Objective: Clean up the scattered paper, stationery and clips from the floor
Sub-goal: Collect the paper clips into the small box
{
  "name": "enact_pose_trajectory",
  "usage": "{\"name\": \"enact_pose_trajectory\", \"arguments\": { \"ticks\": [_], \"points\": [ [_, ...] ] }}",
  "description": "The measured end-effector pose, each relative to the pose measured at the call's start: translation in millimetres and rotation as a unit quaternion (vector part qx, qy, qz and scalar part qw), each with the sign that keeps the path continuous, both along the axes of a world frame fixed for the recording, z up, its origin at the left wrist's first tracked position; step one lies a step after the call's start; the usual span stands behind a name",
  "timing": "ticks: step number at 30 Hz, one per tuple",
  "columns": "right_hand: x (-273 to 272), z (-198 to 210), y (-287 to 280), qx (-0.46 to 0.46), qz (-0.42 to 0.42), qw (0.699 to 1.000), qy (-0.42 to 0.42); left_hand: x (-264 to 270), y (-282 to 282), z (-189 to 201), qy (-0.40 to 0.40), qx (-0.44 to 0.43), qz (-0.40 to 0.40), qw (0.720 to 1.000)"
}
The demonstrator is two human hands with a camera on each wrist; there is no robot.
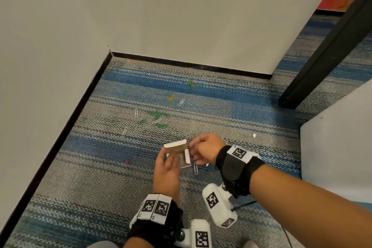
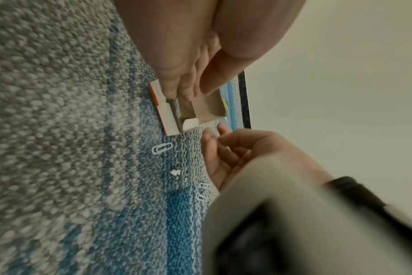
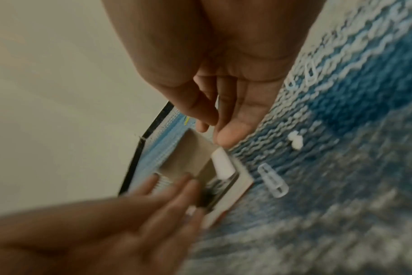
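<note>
Clips (image 1: 157, 116) lie scattered beyond both hands; left hand (image 1: 168, 169) steadies the open box (image 1: 178, 153), right hand (image 1: 204, 150) pinches its flap.

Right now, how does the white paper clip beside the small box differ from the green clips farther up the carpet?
The white paper clip lies alone; the green clips sit in a loose, partly overlapping cluster. The white one lies close to the small box and both hands; the green ones lie nearer the wall. Colour differs: white against green. Both lie flat on the carpet, not yet picked up.
</note>
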State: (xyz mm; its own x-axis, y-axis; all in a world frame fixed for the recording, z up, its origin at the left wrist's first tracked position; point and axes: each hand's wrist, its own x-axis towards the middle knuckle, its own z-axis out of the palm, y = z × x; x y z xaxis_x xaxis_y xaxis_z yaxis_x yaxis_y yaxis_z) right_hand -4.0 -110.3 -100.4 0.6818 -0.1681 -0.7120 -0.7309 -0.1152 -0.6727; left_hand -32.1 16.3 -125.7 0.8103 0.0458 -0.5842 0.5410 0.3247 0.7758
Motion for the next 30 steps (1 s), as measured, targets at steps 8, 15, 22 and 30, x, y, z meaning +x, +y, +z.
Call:
{"name": "enact_pose_trajectory", "arguments": {
  "ticks": [8,15,22,30],
  "points": [
    [-31,-38,-3,-0.335,0.381,0.859,-0.067,6,21,0,-0.023,0.135,0.002,0.991],
    [-19,-38,-25,-0.268,0.243,0.922,-0.139,48,60,-11,-0.088,0.313,-0.040,0.945],
    [-1,-34,-92,-0.308,0.249,0.898,-0.191,101,87,-15,-0.129,0.544,-0.253,0.789],
    [-6,-54,-108,-0.344,0.434,0.813,-0.181,140,96,-21,-0.026,0.630,-0.268,0.728]
  ]
}}
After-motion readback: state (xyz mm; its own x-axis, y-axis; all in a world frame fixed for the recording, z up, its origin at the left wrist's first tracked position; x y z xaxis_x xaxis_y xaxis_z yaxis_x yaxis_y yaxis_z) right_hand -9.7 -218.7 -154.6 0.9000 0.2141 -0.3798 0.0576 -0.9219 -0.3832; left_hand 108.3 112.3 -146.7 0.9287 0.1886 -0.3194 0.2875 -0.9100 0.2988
